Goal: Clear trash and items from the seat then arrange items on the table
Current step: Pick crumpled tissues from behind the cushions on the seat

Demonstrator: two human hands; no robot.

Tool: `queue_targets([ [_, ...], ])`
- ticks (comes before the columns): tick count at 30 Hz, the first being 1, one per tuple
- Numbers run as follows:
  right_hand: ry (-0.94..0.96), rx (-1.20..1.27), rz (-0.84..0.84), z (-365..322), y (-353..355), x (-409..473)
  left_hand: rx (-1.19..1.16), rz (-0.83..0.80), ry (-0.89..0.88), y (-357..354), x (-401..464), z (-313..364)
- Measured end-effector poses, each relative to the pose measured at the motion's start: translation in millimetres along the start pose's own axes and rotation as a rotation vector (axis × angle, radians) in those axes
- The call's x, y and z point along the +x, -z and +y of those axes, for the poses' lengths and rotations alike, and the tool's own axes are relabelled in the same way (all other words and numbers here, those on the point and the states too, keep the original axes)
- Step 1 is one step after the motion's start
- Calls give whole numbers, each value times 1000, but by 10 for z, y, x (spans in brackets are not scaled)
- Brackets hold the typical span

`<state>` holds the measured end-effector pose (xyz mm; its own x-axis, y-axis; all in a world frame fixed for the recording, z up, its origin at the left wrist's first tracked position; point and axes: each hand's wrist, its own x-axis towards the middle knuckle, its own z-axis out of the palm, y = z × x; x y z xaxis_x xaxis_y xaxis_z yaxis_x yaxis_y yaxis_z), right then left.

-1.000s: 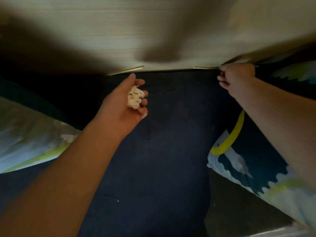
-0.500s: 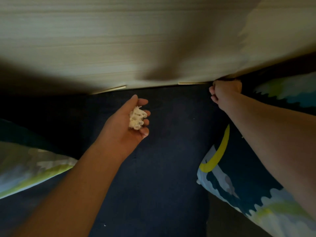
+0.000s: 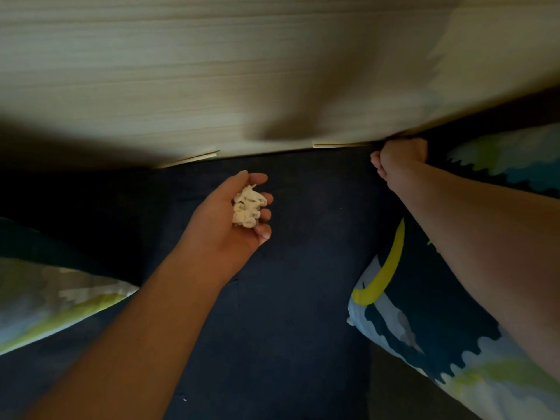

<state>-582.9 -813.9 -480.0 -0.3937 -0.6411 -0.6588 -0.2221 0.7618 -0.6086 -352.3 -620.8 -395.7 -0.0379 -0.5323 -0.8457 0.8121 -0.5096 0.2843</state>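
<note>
My left hand [image 3: 230, 225] hovers palm-up over the dark blue seat [image 3: 303, 298], fingers curled around a crumpled white paper wad [image 3: 248, 207]. My right hand [image 3: 400, 162] is a closed fist at the back right of the seat, pressed where the seat meets the wooden panel [image 3: 212, 86]. Whether that fist holds anything is hidden.
A patterned cushion [image 3: 424, 313] in dark blue, yellow and white lies on the right under my right forearm. Another pale patterned cushion [image 3: 45, 298] lies at the left edge. The light wooden panel closes off the whole back of the seat.
The view has tilted, so the panel fills more of the frame and both hands sit lower. My right fist has closed tighter at the seat's back edge. The left hand keeps the paper wad.
</note>
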Motion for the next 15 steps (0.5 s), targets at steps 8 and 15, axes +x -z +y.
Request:
queue_targets([
  [8,116,20,79,54,-50,-387,-44,-12,-2,62,-233,-49],
  [15,8,353,-176,126,-279,-1656,-63,-22,-34,123,-599,9],
])
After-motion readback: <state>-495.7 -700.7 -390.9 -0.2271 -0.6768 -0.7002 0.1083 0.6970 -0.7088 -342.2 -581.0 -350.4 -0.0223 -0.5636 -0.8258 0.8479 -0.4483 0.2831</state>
